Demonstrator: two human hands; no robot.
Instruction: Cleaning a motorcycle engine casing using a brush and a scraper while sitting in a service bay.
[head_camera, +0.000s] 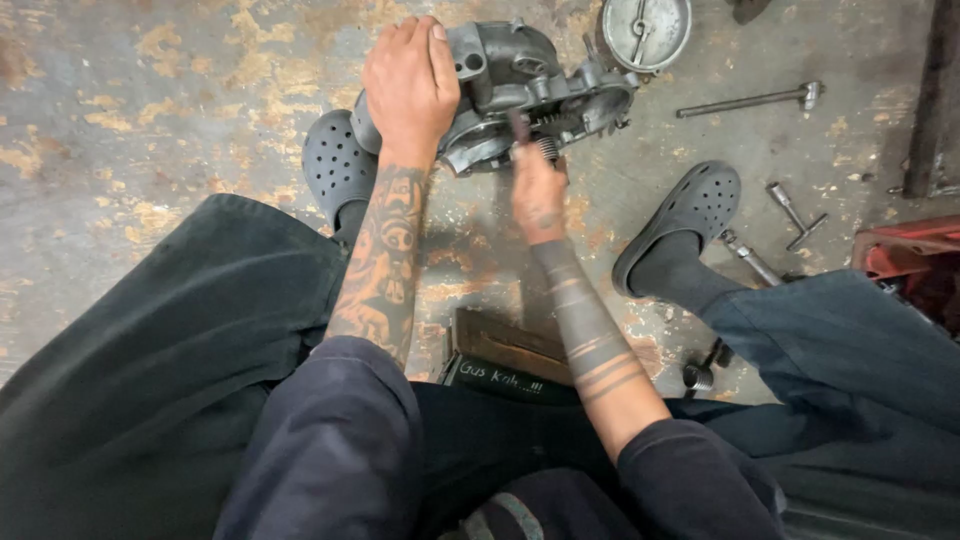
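At twelve o'clock on the floor (150, 110), the left hand (410, 85) lies clamped over the grey engine casing (520, 85) while the right hand's (538, 192) fingers pinch a coil spring (546, 148) at its open side, a round cover (646, 30) lying detached at one o'clock, reassembly seemingly unfinished.

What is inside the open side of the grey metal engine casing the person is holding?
Inside the engine casing, a coil spring and small metal parts show at the open edge, where the right hand works. The left hand covers the casing's left side; deeper inside is hidden.
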